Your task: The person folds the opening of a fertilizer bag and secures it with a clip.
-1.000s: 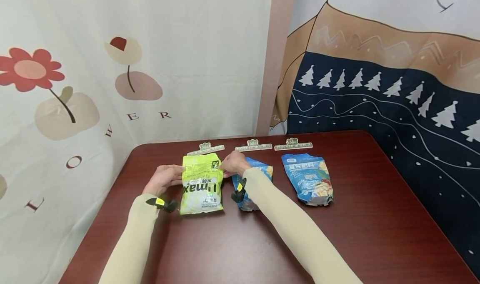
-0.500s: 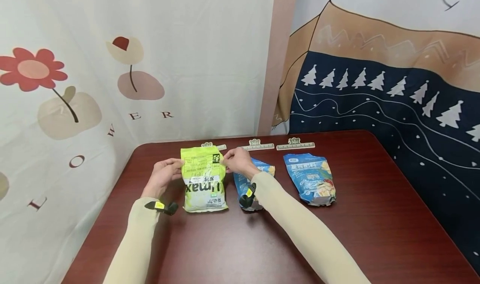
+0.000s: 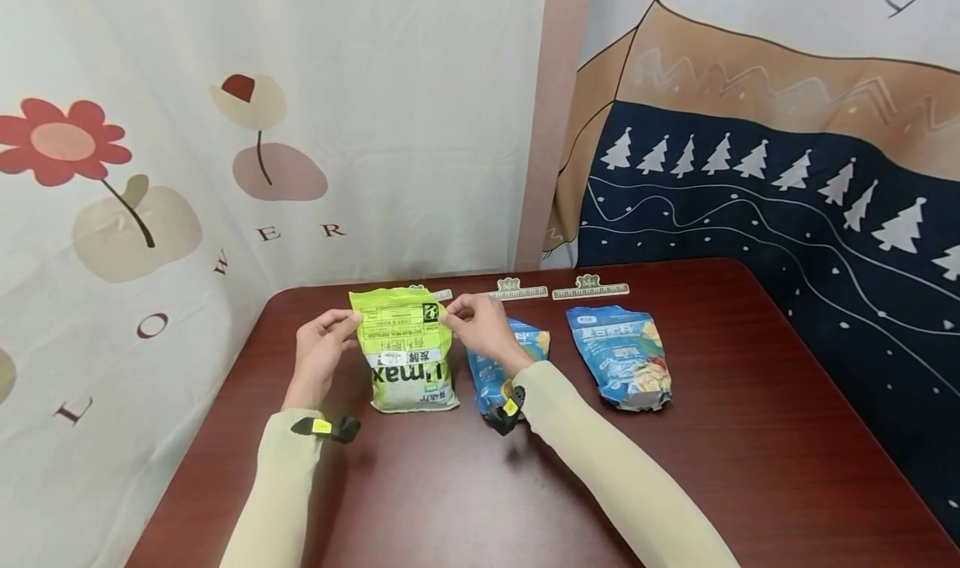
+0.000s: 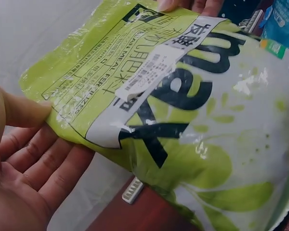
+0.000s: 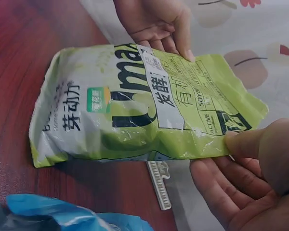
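Note:
A lime-green and white bag (image 3: 408,351) with large dark lettering is held up by its two upper side edges, tilted. My left hand (image 3: 317,358) pinches its left edge between thumb and fingers; in the left wrist view that hand (image 4: 33,154) has the thumb on the front of the bag (image 4: 183,106). My right hand (image 3: 487,331) pinches the right edge near the top corner; the right wrist view shows the thumb of this hand (image 5: 250,178) on the front of the bag (image 5: 135,101), fingers behind. The bag partly hides one clip (image 3: 442,294).
A blue bag (image 3: 491,380) lies partly under my right forearm, and another blue bag (image 3: 618,358) lies to its right. Two more ruler-like clips, the middle one (image 3: 517,292) and the right one (image 3: 591,290), lie along the back edge of the brown table (image 3: 750,434).
The green bag's top has risen and tilted toward upright, covering more of the left clip. Both hands have moved up with it, still pinching its edges.

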{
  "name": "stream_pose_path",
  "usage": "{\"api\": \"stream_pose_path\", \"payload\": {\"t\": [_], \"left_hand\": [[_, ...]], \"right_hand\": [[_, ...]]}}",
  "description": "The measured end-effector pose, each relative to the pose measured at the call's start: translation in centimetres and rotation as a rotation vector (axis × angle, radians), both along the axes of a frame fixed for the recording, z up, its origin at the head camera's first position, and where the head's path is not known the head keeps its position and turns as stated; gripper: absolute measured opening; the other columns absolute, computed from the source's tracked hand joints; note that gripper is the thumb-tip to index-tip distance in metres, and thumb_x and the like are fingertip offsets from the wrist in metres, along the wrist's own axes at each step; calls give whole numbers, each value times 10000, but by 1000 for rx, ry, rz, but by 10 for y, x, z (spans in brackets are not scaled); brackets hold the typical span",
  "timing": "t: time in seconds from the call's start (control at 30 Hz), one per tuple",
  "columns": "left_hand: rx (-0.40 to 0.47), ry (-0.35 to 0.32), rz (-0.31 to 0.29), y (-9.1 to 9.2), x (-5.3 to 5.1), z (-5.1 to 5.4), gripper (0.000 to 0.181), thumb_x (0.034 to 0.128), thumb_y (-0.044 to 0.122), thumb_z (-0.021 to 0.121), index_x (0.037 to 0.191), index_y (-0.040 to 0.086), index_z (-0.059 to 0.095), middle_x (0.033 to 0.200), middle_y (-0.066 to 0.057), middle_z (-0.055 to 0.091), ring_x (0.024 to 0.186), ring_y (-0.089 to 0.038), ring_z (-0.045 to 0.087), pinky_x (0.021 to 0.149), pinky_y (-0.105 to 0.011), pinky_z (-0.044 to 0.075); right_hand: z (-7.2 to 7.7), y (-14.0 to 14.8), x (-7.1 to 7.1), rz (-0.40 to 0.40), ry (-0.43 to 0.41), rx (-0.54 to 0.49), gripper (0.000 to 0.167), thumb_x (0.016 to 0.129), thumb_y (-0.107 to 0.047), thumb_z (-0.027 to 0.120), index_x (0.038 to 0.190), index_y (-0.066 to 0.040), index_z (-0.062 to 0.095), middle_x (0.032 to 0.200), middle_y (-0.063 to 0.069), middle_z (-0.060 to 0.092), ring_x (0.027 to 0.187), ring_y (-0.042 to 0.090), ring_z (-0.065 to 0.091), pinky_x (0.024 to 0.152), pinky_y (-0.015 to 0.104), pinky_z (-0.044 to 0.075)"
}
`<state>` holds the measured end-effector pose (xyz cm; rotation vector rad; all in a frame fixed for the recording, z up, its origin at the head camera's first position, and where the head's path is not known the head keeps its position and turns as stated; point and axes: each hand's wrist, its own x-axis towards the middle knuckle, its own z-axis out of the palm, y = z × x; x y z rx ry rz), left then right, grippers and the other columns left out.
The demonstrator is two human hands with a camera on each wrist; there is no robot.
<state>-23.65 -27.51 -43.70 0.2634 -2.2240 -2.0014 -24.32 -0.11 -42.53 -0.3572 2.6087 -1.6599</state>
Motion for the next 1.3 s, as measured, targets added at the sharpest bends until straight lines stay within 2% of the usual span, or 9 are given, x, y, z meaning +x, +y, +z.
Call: {"api": "stream_pose_path", "payload": {"t": [0.13,0.3,0.47,0.63,0.8,1.03,1.17,1.3], "left_hand": [[14,67,25,4,7,3,114,952,144,739,984,34,729,736,80,708,710,-41,703,736,-290,619],[54,170,29,6,16,6,131,949,72,724,978,-54,706,706,44,691,673,-57,704,688,-269,616],[103,279,12,6,16,-1,145,951,24,706,971,-118,681,724,32,721,684,-58,729,689,-262,620],[146,352,-13,7,15,-5,159,941,0,709,972,-150,665,780,20,755,704,-83,745,693,-269,622],[182,390,-48,3,19,-6,66,938,-41,692,931,-107,688,812,7,771,715,-96,749,683,-262,619],[169,417,-127,-7,24,-6,44,934,-71,671,895,-72,691,817,7,764,723,-83,743,676,-235,612],[181,420,-140,-8,24,-6,45,926,-90,667,887,-89,689,802,-12,760,703,-93,738,662,-235,609],[186,420,-164,-8,24,-7,52,921,-109,657,895,-83,693,804,-14,764,702,-90,734,660,-227,606]], "right_hand": [[-1,2,7,-2,55,-5,128,988,-284,704,973,-162,737,922,4,765,860,165,719,708,284,551],[0,2,16,-12,112,-36,92,975,-271,721,964,-181,738,975,-8,794,911,141,730,765,310,561],[1,5,22,-5,176,-97,80,966,-249,732,955,-171,745,964,17,805,852,124,735,730,266,560],[-4,6,22,-14,215,-138,81,959,-240,741,954,-160,753,951,22,806,832,132,740,724,234,566],[-9,3,24,5,206,-186,75,965,-247,735,962,-174,750,944,21,805,839,223,754,717,234,574],[-13,1,29,40,251,-240,61,970,-220,729,970,-162,747,918,31,805,793,191,762,701,226,591],[-14,2,27,74,261,-248,64,976,-217,721,980,-158,745,922,34,801,818,216,762,730,236,602],[-16,5,26,99,253,-237,65,985,-224,710,984,-165,737,933,16,798,841,225,762,764,302,616]]}}
